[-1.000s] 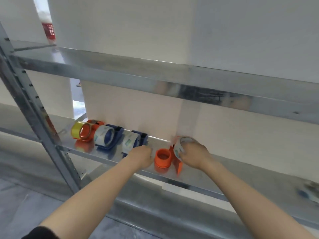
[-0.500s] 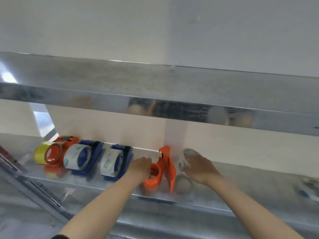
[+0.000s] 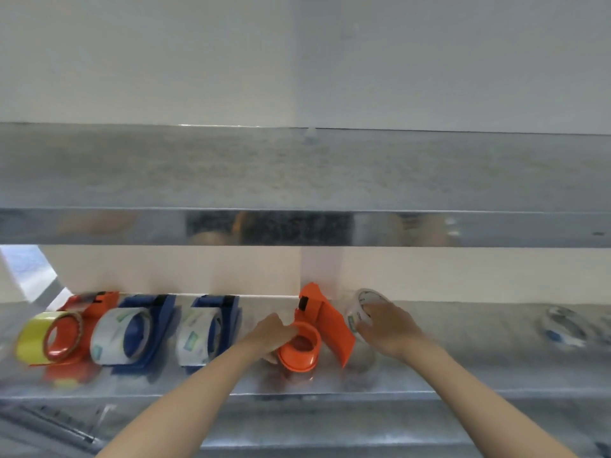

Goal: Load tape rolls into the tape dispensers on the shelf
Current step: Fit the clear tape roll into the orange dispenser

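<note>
**Steadying the empty dispenser while the roll is waiting beside it**

My left hand [image 3: 271,332] is curling its fingers on the rim of the round hub [image 3: 299,348] of the orange dispenser [image 3: 330,320]. I am gripping there so that the dispenser is not sliding on the smooth metal when a roll is pushed on.

My right hand [image 3: 386,328] is closing its fingers over a tape roll [image 3: 358,307] from above and holding it firmly. The roll is standing on its edge just beside the back plate of the dispenser, on the side away from the hub. I cannot tell if it is touching the shelf [image 3: 363,390] or hanging a little over it. In my judgement the roll is on the wrong side for loading, because the hub is opening toward my left hand. So the roll is having to come round the plate first.

To the left, two blue dispensers [image 3: 224,305] and another orange one [image 3: 102,300] are already carrying rolls, the last a yellow roll [image 3: 31,338]. They are standing in one row along the back, which is showing me how this one should be looking.

Far to the right some spare rolls [image 3: 562,327] seem to be lying, but they are too blurred to be sure. The upper shelf [image 3: 297,226] is hanging low, so I am reaching in under it.
</note>
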